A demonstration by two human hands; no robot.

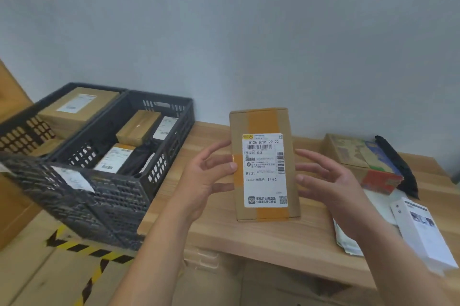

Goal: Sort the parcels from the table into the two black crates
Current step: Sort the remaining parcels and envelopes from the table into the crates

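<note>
Box (pixel 265 165) upright in front of me, above the near part of the table (pixel 249 233), label facing me. Its long axis runs up and down, tipped a little so the top leans left. Brown card, orange tape down the middle, white shipping label over most of the face.

My left hand (pixel 206 176) has it by the left edge, thumb on the front near the label, fingers behind. My right hand (pixel 331 186) is at the right edge, fingers spread and loosely curled; whether they actually touch the card I cannot tell. So the box sits between both hands, left plainly gripping.

The crates lie to my left and slightly beyond. Nearer crate (pixel 139 136) holds several small parcels; farther crate (pixel 32 119) holds a large flat carton. Left hand is the nearer one to both, so I judge the carry goes leftward, led by that hand, with the box probably laid flat to fit.

To my right on the table, well apart from the box: a printed carton (pixel 358 156), a black bag (pixel 398 163), a white box (pixel 423 228).
</note>
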